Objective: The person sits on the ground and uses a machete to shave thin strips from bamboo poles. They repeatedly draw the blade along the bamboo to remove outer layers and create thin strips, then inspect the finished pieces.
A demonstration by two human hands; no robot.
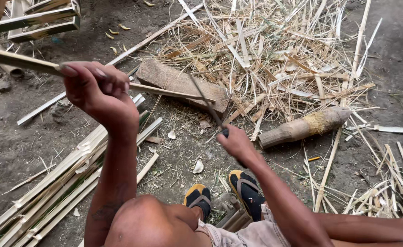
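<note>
Hands (98, 89) on bamboo strip (23, 61), knife (208, 105)

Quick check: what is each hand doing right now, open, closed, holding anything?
Left hand: closed around a bamboo strip.
Right hand: closed on the handle of a knife.

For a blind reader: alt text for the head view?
A seated person's left hand grips a long bamboo strip while the right hand holds a thin blade against it, over a wooden block and bamboo shavings.
</note>
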